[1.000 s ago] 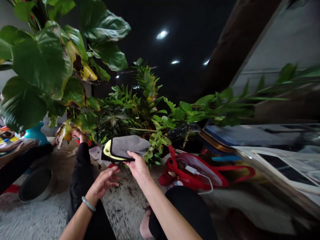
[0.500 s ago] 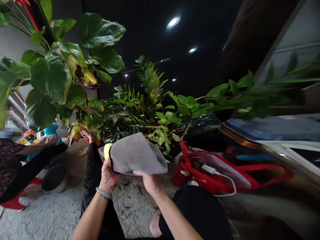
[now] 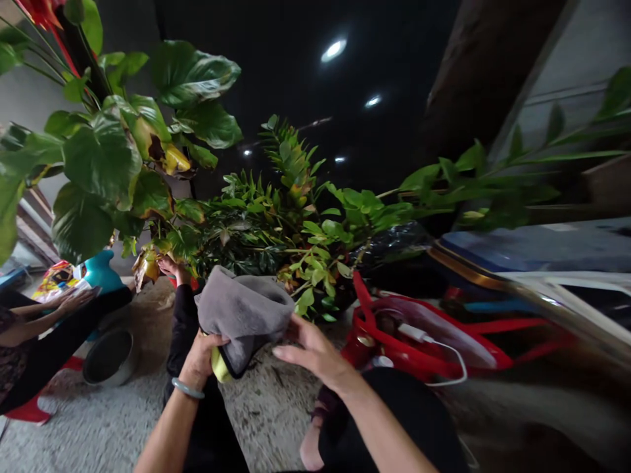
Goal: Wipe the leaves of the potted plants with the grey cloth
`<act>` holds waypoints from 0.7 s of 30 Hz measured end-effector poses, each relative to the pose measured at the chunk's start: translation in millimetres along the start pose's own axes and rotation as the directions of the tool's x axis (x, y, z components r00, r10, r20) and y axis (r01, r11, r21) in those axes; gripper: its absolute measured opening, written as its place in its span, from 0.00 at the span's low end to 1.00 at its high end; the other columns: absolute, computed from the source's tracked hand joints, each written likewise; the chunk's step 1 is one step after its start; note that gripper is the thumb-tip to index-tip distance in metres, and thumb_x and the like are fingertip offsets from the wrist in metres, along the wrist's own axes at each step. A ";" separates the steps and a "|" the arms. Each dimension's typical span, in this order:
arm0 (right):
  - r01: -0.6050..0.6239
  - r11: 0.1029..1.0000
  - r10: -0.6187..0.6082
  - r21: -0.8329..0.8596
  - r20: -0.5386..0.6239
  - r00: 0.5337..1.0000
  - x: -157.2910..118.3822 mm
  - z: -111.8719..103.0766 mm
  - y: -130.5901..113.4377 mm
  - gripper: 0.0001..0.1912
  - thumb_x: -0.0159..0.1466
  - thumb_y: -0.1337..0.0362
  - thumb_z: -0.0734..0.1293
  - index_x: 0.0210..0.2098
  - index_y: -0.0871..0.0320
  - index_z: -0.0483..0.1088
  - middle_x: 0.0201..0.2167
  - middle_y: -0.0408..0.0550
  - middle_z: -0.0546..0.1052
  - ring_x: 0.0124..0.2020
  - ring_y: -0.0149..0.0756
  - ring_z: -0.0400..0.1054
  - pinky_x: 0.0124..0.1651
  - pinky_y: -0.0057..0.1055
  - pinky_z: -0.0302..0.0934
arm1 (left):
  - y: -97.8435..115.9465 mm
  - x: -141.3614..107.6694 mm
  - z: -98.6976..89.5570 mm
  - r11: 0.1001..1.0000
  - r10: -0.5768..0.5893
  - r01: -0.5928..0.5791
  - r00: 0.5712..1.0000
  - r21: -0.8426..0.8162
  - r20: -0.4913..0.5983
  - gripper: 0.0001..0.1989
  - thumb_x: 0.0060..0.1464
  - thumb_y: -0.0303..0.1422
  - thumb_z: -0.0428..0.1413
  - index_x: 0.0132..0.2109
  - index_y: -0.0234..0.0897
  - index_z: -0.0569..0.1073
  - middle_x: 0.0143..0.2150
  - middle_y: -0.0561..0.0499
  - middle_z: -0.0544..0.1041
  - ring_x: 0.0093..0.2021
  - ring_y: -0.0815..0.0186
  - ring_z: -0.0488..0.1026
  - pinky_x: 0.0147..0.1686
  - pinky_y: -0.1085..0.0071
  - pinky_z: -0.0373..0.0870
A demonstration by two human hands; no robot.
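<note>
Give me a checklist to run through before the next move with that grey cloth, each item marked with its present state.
1. Left hand grips the grey cloth from below: ok.
2. Right hand, fingers spread, touches the cloth's right edge without gripping it: not ok if a two-handed hold is wanted.
3. Cloth is bunched up, yellow underside showing at the bottom: not ok if it should lie flat.
4. Another person's hand is at the yellowed leaf just behind the cloth: not ok, close by.
5. Red bag with white cable lies apart on the right: ok.
6. Cloth wet or dry: cannot tell.
</note>
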State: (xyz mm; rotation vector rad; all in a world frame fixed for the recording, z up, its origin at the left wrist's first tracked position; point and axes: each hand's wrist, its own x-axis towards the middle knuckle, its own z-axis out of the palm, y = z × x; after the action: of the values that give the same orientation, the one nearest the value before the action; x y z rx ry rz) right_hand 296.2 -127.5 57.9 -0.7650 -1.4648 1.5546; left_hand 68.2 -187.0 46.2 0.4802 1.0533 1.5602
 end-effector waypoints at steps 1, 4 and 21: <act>0.014 0.999 -0.015 0.031 0.033 0.999 -0.6 -10.2 -7.1 0.40 0.48 0.52 0.78 0.59 0.53 0.72 0.58 0.56 0.77 0.59 0.57 0.70 0.61 0.52 0.64 | 1.9 0.5 -2.3 1.000 0.005 -0.005 1.000 -0.007 -0.015 0.29 0.25 0.24 0.67 0.42 0.35 0.76 0.33 0.50 0.83 0.35 0.56 0.80 0.42 0.63 0.75; 0.087 0.996 -0.087 -0.018 0.032 0.996 0.4 -29.2 -33.8 0.52 0.48 0.49 0.79 0.68 0.52 0.62 0.67 0.59 0.69 0.69 0.58 0.60 0.67 0.53 0.57 | 6.0 1.8 -5.1 0.997 -0.045 0.044 0.999 0.063 0.002 0.28 0.23 0.22 0.65 0.41 0.35 0.75 0.33 0.50 0.82 0.33 0.58 0.78 0.38 0.63 0.75; -0.382 0.902 0.245 0.199 0.492 0.835 -9.1 32.0 -6.9 0.29 0.42 0.57 0.76 0.43 0.58 0.77 0.35 0.45 0.80 0.39 0.43 0.72 0.45 0.36 0.66 | 44.1 5.4 11.6 0.778 -0.462 0.194 0.821 0.598 0.335 0.39 0.21 0.22 0.71 0.50 0.33 0.81 0.36 0.50 0.84 0.39 0.51 0.79 0.41 0.63 0.74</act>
State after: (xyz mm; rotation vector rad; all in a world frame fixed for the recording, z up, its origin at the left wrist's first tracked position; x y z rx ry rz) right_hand 273.5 -150.8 67.8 -0.4982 -1.4265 2.2722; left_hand 50.8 -176.1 87.3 0.9473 1.1124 0.7377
